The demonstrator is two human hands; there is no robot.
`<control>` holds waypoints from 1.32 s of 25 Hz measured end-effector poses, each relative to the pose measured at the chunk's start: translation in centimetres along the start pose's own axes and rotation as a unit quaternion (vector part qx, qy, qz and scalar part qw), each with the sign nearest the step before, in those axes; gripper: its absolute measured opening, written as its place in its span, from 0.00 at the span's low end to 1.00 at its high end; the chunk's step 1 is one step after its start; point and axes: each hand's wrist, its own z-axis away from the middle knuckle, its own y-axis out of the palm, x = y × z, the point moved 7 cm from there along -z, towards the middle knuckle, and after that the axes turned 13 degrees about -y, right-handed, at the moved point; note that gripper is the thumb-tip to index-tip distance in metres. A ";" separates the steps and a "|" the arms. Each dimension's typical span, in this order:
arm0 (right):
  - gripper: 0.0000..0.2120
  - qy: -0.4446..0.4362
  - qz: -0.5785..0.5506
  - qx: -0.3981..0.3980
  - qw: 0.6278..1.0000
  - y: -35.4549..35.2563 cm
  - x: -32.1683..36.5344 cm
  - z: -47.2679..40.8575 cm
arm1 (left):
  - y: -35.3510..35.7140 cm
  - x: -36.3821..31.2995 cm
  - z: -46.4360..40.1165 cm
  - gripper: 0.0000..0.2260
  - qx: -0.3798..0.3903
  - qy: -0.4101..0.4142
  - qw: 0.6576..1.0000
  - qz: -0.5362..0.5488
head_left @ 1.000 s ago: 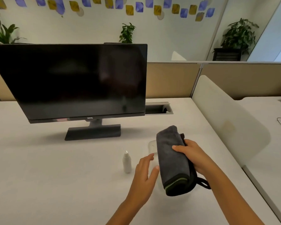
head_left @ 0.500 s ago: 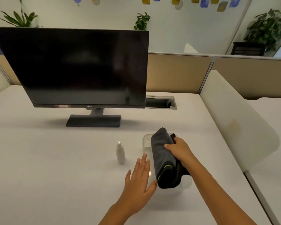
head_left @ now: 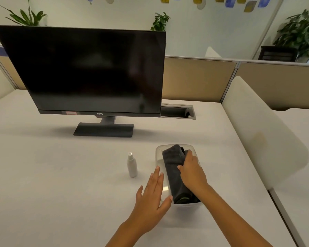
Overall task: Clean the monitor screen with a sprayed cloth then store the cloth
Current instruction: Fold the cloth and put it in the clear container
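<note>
A folded dark grey cloth (head_left: 173,168) lies inside a clear plastic box (head_left: 158,154) on the white desk. My right hand (head_left: 192,172) lies over the cloth, thumb and fingers round it. My left hand (head_left: 152,195) is flat with straight fingers against the box's left side. A small white spray bottle (head_left: 132,164) stands upright just left of the box. The black monitor (head_left: 89,72) stands at the back left on its stand, screen dark.
A cable slot (head_left: 177,112) is set into the desk behind the box. A white curved divider (head_left: 257,132) borders the desk on the right, and tan partition panels (head_left: 194,79) run along the back. Potted plants stand beyond them.
My right hand has lowered the cloth from above the desk down into the clear box. My left hand has moved forward and flattened against the box's side.
</note>
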 end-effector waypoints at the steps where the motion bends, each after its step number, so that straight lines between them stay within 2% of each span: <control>1: 0.29 -0.071 0.109 -0.041 0.991 -0.5 1.6 0.3 | 0.1 0.1 -0.1 0.28 -0.002 0.001 1.000 0.005; 3: 0.29 -0.212 0.200 -0.107 0.951 -0.5 4.9 0.8 | 0.2 0.2 -0.1 0.28 -0.009 0.007 1.000 0.012; 4: 0.26 -0.267 0.221 -0.092 0.933 0.2 6.2 1.0 | 0.2 0.2 -0.2 0.28 -0.014 0.010 1.000 0.009; 5: 0.25 -0.294 0.239 -0.037 0.925 1.5 6.6 0.9 | 0.2 0.2 -0.2 0.28 -0.019 0.011 1.000 0.001; 7: 0.31 -0.264 0.261 0.090 0.924 4.4 4.7 0.4 | 0.1 0.3 -0.2 0.28 -0.032 0.008 0.999 -0.025; 8: 0.37 -0.232 0.267 0.122 0.927 5.1 3.1 0.0 | 0.0 0.4 -0.1 0.28 -0.038 0.006 0.999 -0.037; 10: 0.42 -0.190 0.261 0.145 0.935 5.6 0.6 -0.4 | 0.0 0.4 -0.1 0.27 -0.046 0.005 0.998 -0.053; 16: 0.47 -0.104 0.184 0.180 0.961 7.3 -2.1 -1.0 | -0.2 0.4 -0.5 0.26 -0.047 0.036 0.997 -0.041; 20: 0.43 -0.083 0.126 0.194 0.969 8.2 -2.8 -1.6 | -0.5 0.5 -0.7 0.26 -0.042 0.050 0.997 -0.034; 26: 0.41 -0.089 0.121 0.186 0.971 7.6 -2.0 -1.2 | -0.2 0.4 -0.6 0.26 -0.057 0.059 0.997 0.001; 28: 0.34 -0.077 0.080 0.152 0.982 5.6 -0.9 -1.6 | -0.4 0.3 -0.5 0.26 -0.063 0.059 0.996 0.014; 30: 0.18 -0.073 -0.030 0.059 0.995 2.3 0.8 -2.3 | -1.0 0.0 -0.3 0.28 -0.089 0.063 0.994 -0.002; 32: 0.12 -0.088 -0.117 0.000 0.989 -0.3 3.2 -3.0 | -2.0 -0.7 0.8 0.28 -0.146 0.101 0.983 -0.047; 33: 0.10 -0.111 -0.144 -0.002 0.983 -0.8 4.8 -3.2 | -2.2 -1.0 1.4 0.26 -0.172 0.132 0.974 -0.069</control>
